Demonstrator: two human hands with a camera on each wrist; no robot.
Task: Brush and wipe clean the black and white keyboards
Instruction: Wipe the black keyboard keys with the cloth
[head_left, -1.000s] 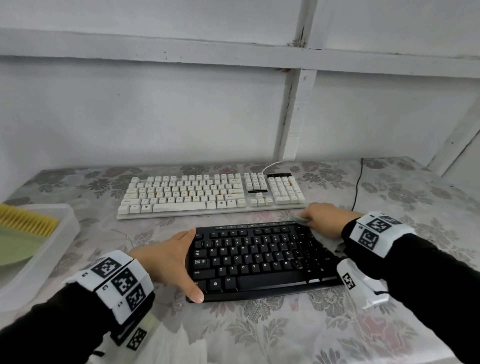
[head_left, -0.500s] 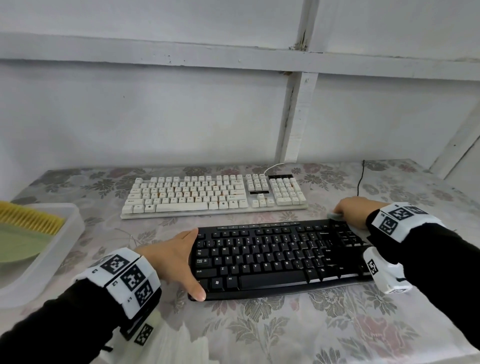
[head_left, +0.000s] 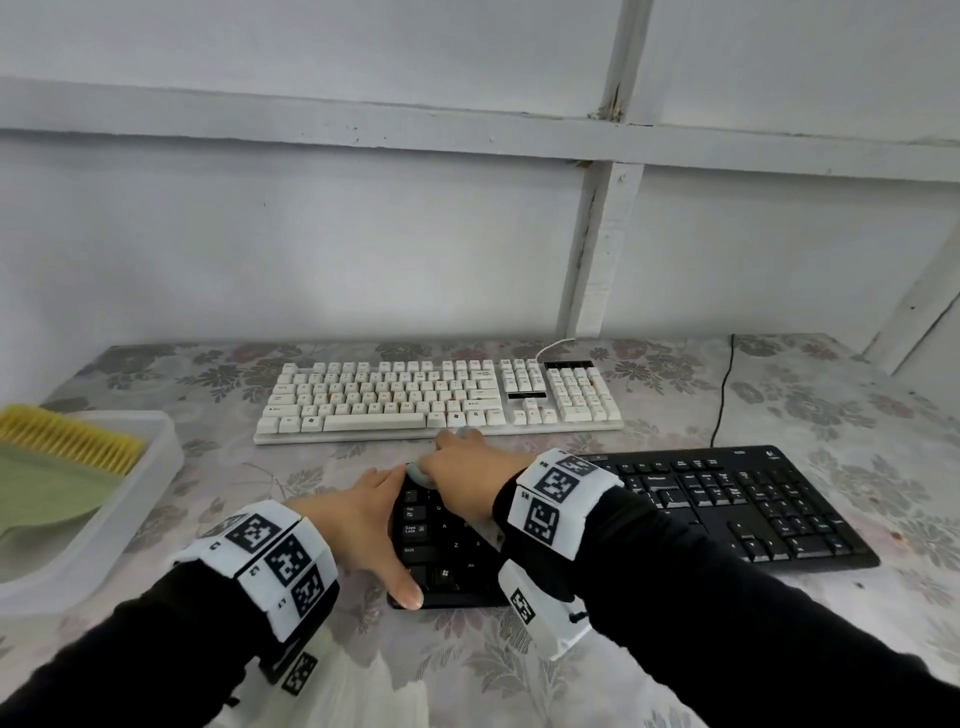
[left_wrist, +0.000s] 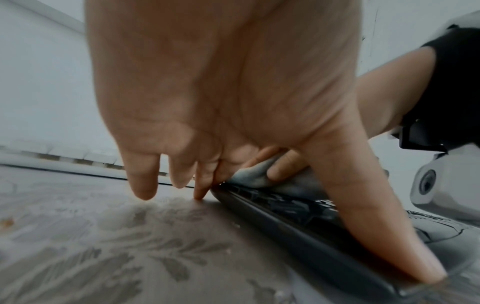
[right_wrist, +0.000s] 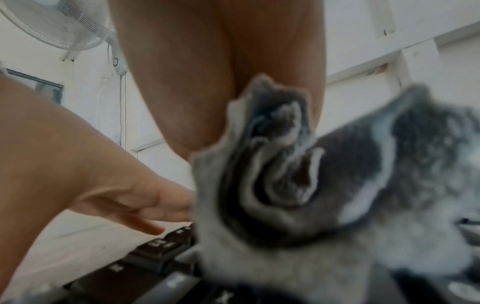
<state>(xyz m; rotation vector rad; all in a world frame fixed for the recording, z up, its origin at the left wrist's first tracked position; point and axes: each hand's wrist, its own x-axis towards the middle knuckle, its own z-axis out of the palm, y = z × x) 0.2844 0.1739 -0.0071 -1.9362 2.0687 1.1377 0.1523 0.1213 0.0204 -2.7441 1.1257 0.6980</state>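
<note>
Over the black keyboard (head_left: 727, 512), right hand (head_left: 467, 467) has its grip bunching a grey cloth (right_wrist: 298, 195); left hand (head_left: 358, 525) lies spread.

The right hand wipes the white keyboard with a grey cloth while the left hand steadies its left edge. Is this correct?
Not quite: it is the black keyboard, not the white keyboard. The head view shows the right hand pressing the grey cloth on it while the left hand steadies its left edge.

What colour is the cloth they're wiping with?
The cloth is grey, light and darker in patches; the right wrist view shows it best.
</note>
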